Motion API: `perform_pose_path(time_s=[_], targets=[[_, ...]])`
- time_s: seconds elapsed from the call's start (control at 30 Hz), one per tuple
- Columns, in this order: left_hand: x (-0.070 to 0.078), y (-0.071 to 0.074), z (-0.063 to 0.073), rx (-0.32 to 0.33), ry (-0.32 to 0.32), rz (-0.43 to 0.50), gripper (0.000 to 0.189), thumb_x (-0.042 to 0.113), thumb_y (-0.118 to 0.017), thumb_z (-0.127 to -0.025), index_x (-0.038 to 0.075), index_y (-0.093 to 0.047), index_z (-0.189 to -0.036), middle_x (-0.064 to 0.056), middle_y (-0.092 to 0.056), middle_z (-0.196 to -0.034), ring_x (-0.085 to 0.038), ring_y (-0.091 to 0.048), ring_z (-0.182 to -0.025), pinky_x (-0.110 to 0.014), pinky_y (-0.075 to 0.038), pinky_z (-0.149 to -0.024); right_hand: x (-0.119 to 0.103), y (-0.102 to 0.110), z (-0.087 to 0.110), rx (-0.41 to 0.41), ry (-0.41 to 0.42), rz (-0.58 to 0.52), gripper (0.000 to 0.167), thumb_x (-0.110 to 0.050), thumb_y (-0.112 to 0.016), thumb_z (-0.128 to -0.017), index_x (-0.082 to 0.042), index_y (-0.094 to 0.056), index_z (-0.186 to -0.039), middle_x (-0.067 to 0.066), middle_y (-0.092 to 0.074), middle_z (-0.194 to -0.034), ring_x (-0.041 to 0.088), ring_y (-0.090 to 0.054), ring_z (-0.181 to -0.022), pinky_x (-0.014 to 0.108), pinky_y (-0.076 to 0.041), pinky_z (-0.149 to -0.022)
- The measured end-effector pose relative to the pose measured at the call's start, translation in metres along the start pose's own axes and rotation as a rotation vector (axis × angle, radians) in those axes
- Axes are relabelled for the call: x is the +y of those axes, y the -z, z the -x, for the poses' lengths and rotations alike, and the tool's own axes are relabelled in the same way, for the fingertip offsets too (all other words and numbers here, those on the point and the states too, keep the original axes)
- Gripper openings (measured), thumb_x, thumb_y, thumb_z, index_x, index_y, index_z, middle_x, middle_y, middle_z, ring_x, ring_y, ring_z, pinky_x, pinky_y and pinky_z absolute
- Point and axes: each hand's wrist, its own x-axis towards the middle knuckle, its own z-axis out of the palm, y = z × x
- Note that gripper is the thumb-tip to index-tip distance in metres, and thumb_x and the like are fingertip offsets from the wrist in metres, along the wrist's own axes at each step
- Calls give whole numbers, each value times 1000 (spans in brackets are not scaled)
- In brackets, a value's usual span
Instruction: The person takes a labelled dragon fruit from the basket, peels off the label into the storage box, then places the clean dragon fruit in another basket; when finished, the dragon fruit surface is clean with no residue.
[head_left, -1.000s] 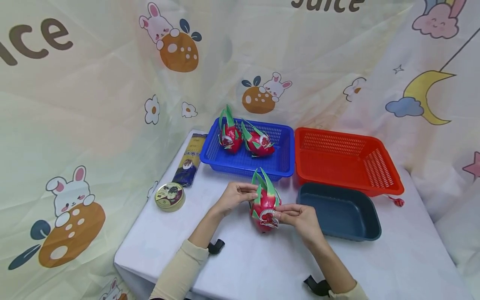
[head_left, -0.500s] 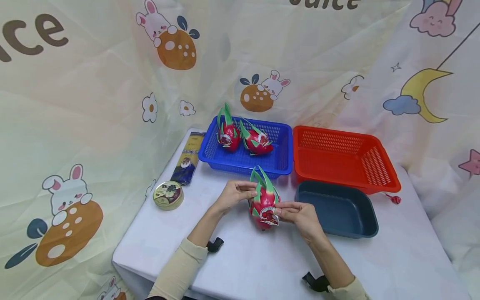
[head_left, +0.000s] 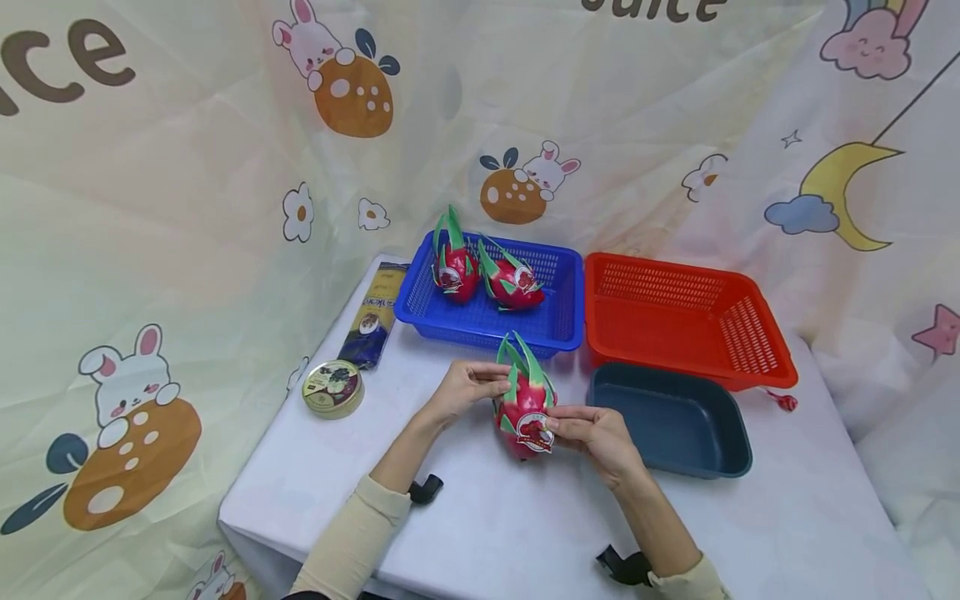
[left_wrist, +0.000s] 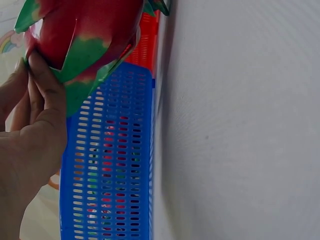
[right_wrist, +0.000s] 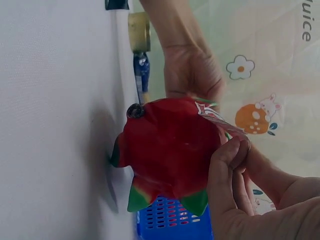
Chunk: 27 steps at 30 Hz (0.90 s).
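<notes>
A red dragon fruit [head_left: 517, 404] with green leafy tips is held over the white table in the head view, tips toward the back. My left hand [head_left: 467, 390] pinches its left side near the green tips. With thumb and fingertips, my right hand [head_left: 597, 437] pinches the edge of a round label [head_left: 534, 432] on the front of the fruit. In the right wrist view the label [right_wrist: 220, 119] stands away from the red skin on the side by my fingers. The left wrist view shows the left fingers at the base of a green scale [left_wrist: 82, 57].
Behind the fruit, a blue basket [head_left: 487, 334] holds two more labelled dragon fruits [head_left: 456, 271]. A red basket [head_left: 656, 321], a dark blue tub [head_left: 671, 421] and a lollipop [head_left: 786, 402] are on the right. A round tin [head_left: 333, 389] and a gold-and-blue packet [head_left: 372, 317] lie left.
Both hands keep the same hold on the dragon fruit and its label. The head view has shifted slightly, so everything on the table sits a little further left in it.
</notes>
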Motion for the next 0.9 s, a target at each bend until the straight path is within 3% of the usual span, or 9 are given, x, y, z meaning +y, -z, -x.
perform_pose_path(time_s=[0.2,0.37,0.5,0.7,0.9], targets=[[-1,3,-2,-26,14,6,37,7,-79,-93,-9,-71,-124,-12,-79,-107,-14,-75,-89,-30,-63,-82,-2,6,-4,-3,-43,-102,19,-6,-76,-95,2,-79,-112,9,-78,-99,19,-75,-86,31,-63,-82],[-1,4,-1,-25,43,21,36,4,-78,-92,-9,-71,-125,-10,-79,-107,-13,-75,-88,-31,-62,-83,-11,13,-6,44,-7,-211,12,0,-73,-95,-6,-83,-100,8,-78,-96,17,-76,-83,29,-63,-79],[-1,4,0,-21,51,12,36,5,-78,-92,-7,-71,-125,-10,-79,-108,-13,-75,-88,-29,-62,-83,-20,17,-5,57,20,-148,11,-4,-78,-93,-4,-82,-103,7,-79,-95,17,-76,-84,31,-63,-82],[-1,5,-1,-14,77,11,37,8,-80,-92,-5,-72,-125,-11,-79,-108,-14,-75,-93,-29,-62,-85,-35,29,-2,80,50,-61,24,-12,-83,-91,-1,-80,-111,6,-79,-100,20,-76,-89,33,-63,-85],[1,6,0,-13,125,37,38,7,-79,-92,-4,-71,-128,-10,-79,-107,-15,-75,-96,-30,-62,-86,-49,52,-5,25,34,-14,36,-13,-80,-93,5,-73,-124,4,-79,-104,20,-77,-93,34,-62,-86]])
